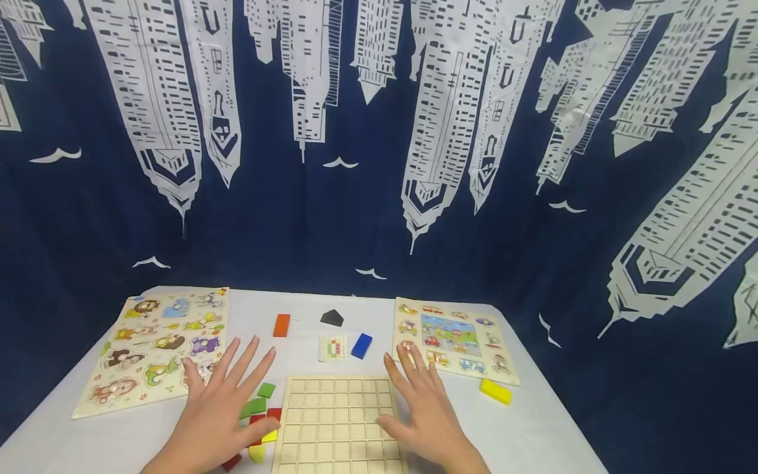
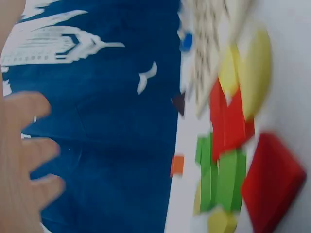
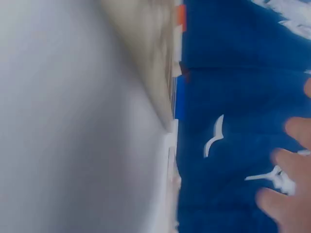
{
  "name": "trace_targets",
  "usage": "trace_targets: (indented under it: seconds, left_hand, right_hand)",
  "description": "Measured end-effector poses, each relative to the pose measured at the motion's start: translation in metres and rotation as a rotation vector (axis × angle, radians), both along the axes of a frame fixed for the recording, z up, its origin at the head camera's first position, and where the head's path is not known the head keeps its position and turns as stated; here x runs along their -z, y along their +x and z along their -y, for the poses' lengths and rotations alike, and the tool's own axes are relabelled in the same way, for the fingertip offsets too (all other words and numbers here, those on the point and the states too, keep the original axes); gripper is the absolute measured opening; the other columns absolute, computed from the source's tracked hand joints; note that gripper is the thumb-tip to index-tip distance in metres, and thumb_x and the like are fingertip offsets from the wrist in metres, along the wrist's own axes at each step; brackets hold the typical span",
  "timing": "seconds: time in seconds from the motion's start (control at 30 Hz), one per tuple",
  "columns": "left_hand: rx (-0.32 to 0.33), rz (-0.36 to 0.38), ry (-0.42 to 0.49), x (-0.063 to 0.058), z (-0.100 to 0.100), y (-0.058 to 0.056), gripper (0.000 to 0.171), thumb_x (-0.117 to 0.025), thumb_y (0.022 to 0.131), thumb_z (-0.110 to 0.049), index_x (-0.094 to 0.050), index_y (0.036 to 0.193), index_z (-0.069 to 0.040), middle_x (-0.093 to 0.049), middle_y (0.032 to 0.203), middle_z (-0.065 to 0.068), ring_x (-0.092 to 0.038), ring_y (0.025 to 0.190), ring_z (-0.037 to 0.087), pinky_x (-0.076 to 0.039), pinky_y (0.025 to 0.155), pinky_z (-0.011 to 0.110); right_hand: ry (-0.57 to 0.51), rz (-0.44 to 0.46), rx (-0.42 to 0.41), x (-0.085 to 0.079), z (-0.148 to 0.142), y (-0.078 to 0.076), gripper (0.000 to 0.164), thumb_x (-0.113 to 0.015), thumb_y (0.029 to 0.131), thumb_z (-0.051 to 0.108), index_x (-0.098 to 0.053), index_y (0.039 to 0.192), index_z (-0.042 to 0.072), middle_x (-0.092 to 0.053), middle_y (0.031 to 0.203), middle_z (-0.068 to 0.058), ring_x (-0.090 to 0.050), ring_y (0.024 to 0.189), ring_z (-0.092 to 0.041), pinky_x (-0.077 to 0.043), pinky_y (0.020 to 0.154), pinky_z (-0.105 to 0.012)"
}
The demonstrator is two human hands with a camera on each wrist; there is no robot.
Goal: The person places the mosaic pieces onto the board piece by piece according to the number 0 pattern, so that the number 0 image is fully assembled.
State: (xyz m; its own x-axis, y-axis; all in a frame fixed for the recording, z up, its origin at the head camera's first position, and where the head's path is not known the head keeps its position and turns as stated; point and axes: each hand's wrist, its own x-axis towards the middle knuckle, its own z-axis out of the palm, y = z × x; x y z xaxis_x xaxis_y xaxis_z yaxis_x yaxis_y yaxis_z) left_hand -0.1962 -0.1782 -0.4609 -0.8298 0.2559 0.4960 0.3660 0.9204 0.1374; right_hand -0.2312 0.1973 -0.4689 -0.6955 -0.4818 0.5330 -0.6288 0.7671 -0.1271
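Both hands are spread over the table with fingers straight, holding nothing. My left hand (image 1: 216, 415) hovers above a heap of coloured pieces, left of a pale wooden grid board (image 1: 334, 421). My right hand (image 1: 426, 415) is at the board's right edge, its thumb overlapping the grid in the head view. Several green blocks (image 2: 231, 179), red blocks (image 2: 233, 121) and yellow blocks (image 2: 256, 73) lie together beside the board, partly hidden by the left hand in the head view. Behind the board lies a small card (image 1: 333, 349) printed with a coloured grid pattern.
An animal puzzle board (image 1: 148, 355) lies at left, a vehicle puzzle board (image 1: 453, 336) at right. Near the back are an orange block (image 1: 281, 325), a black five-sided piece (image 1: 332, 318) and a blue block (image 1: 361, 345). A yellow block (image 1: 495, 392) sits at right. A dark blue curtain (image 1: 296, 230) hangs behind.
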Motion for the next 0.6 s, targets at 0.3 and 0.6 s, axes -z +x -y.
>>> trace_targets:
  seconds: [0.3, 0.6]
  left_hand:
    - [-0.206, 0.198, 0.289, 0.002, 0.027, -0.011, 0.031, -0.069, 0.097, -0.014, -0.07, 0.127, -0.012, -0.07, 0.125, 0.017, -0.065, 0.114, 0.041, -0.045, 0.1, 0.066]
    - [-0.198, 0.395, 0.212, 0.032, 0.033, -0.03, 0.024, -0.081, 0.088, -0.027, -0.079, 0.11, -0.017, -0.067, 0.093, -0.005, -0.054, 0.077, 0.011, -0.044, 0.062, 0.031]
  right_hand:
    - [-0.279, 0.426, 0.002, 0.021, -0.011, -0.014, 0.056, -0.065, 0.101, 0.036, -0.053, 0.15, 0.013, -0.051, 0.155, -0.002, -0.049, 0.143, -0.025, -0.041, 0.113, -0.052]
    - [-0.112, 0.496, 0.068, 0.03, -0.018, -0.014, 0.041, -0.072, 0.095, 0.034, -0.072, 0.128, 0.011, -0.062, 0.145, -0.001, -0.062, 0.13, -0.029, -0.048, 0.106, -0.054]
